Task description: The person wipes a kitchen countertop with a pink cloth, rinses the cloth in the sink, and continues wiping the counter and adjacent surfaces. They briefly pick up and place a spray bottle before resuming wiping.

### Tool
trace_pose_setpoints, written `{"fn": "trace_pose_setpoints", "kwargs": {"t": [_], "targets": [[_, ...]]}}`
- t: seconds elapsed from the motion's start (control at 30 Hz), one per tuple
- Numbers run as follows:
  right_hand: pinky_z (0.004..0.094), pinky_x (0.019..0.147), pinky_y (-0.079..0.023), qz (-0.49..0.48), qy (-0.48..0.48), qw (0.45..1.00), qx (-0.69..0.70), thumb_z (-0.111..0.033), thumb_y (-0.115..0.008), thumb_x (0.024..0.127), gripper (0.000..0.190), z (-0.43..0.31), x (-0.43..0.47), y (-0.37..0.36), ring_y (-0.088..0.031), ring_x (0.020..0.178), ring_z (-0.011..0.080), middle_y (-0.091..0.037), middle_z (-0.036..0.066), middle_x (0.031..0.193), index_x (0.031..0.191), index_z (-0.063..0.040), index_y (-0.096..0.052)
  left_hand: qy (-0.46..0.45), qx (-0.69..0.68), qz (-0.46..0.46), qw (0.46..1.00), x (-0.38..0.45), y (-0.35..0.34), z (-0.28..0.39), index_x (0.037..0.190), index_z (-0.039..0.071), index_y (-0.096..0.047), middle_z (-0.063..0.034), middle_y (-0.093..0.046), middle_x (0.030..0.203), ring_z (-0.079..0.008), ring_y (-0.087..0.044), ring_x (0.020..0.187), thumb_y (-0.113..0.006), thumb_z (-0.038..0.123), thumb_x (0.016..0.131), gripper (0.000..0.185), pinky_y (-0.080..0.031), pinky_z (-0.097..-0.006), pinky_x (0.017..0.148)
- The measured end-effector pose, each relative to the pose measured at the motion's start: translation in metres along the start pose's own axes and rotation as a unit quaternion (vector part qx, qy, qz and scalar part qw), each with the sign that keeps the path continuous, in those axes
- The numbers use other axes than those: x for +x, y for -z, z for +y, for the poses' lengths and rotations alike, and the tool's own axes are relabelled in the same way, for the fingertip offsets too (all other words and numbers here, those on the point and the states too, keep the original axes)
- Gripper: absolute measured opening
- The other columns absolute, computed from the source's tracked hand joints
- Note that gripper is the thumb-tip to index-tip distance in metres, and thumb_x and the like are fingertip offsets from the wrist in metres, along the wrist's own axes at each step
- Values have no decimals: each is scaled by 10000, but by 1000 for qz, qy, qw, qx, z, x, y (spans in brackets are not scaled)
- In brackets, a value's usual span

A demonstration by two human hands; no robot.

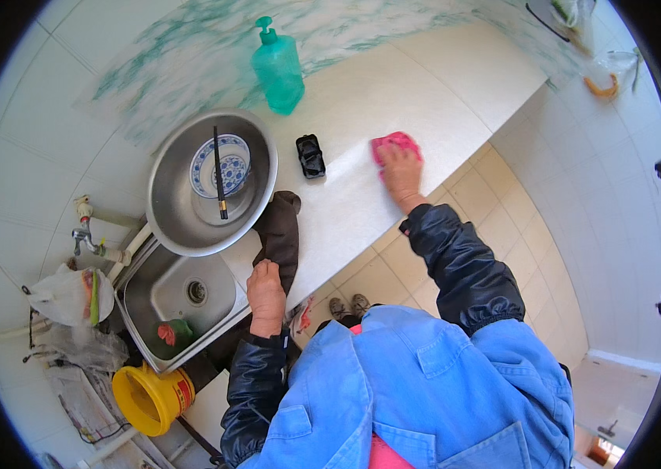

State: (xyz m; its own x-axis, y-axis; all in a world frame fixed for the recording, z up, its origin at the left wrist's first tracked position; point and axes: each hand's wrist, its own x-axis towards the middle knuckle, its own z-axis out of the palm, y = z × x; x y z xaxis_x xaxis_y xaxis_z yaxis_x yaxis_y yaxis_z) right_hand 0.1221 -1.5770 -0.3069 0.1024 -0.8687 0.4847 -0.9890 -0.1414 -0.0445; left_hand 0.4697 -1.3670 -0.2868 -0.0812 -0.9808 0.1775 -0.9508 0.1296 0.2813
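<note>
My right hand (402, 173) presses a bunched pink cloth (396, 144) flat on the white countertop (359, 193), near its front edge. At the counter's edge beside the sink, my left hand (266, 292) rests on a dark brown cloth (279, 234), its fingers curled; whether it grips the cloth is unclear. A large steel basin (175, 217) stands behind this cloth. Inside it is a blue-and-white patterned bowl (195, 170) with dark chopsticks (219, 176) lying across it. A small black object (310, 156) lies between the basin and the pink cloth.
A green pump bottle (279, 73) stands by the marbled wall. On the left are a steel sink (160, 281) holding a green and red item (175, 335), a tap (85, 234), hanging plastic bags (66, 293) and a yellow bucket (142, 398). Tiled floor shows beyond the counter's front edge.
</note>
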Motion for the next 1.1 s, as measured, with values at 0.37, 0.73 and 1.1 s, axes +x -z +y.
{"fn": "trace_pose_setpoints", "kwargs": {"t": [0.37, 0.73, 1.1], "targets": [[425, 772, -476, 11, 118, 992, 48, -112, -660, 727, 423, 7, -14, 26, -573, 1058, 268, -613, 35, 1209, 1142, -196, -660, -5, -21, -10, 1000, 0, 3, -10, 1003, 50, -627, -106, -632, 1149, -300, -599, 1092, -572, 32, 816, 196, -471, -413, 889], [450, 867, -460, -32, 196, 978, 57, -110, -614, 780, 429, 1, -6, 3, -547, 1104, 296, -583, 44, 1267, 1200, -192, -643, 3, -44, -21, 999, 0, 7, -11, 1031, 40, -628, -116, -636, 1169, -317, -588, 1110, -594, 10, 796, 240, -459, -425, 933], [523, 871, -456, -73, 212, 973, 62, -98, -574, 812, 418, 43, 72, -34, -534, 1098, 338, -565, 77, 1261, 1212, -203, -630, 30, -31, -68, 997, 45, 62, 61, 1177, 38, -587, -177, -541, 1315, -385, -501, 1238, -766, 92, 734, 480, -364, -467, 1059]]}}
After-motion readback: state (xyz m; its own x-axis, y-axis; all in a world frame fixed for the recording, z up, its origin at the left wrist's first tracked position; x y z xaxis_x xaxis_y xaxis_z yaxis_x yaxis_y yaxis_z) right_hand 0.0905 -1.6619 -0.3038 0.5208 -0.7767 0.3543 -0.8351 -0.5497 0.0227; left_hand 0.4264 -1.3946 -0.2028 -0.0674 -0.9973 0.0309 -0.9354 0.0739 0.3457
